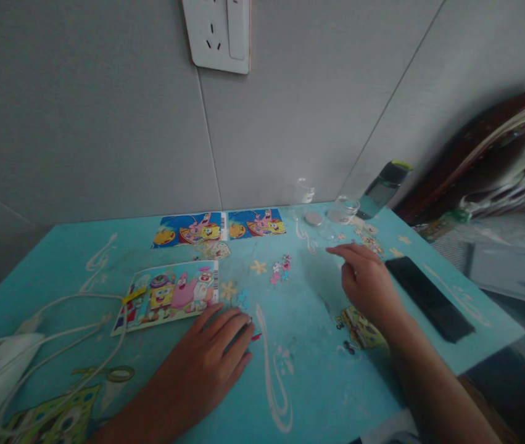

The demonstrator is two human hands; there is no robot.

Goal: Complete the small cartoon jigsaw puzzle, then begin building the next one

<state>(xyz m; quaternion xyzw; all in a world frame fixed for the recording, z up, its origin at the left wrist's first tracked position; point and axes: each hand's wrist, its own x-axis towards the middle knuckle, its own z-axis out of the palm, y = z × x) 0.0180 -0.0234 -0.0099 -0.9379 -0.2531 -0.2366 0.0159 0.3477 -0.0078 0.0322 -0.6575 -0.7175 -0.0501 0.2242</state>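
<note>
My left hand (pixel 218 345) lies palm down on the table, fingers stretched out beside the lower right corner of a cartoon picture card (pixel 174 293). A few small blue pieces (pixel 242 300) and a pink-red one (pixel 256 337) show at its fingertips; what is under the fingers is hidden. To the right, my right hand (pixel 366 277) is over the table with its index finger extended and the thumb apart below it; I see nothing held. Between the hands lies a small cluster of pink, white and blue pieces (pixel 281 269), apparently jigsaw pieces.
Two blue cartoon cards (pixel 256 223) lie by the wall. At the back right are a clear round container (pixel 344 209), a lid-like disc (pixel 313 218), a dark bottle (pixel 385 187) and a pile of small pieces (pixel 369 242). A black phone-like slab (pixel 429 297) lies right; white cable (pixel 81 296) left.
</note>
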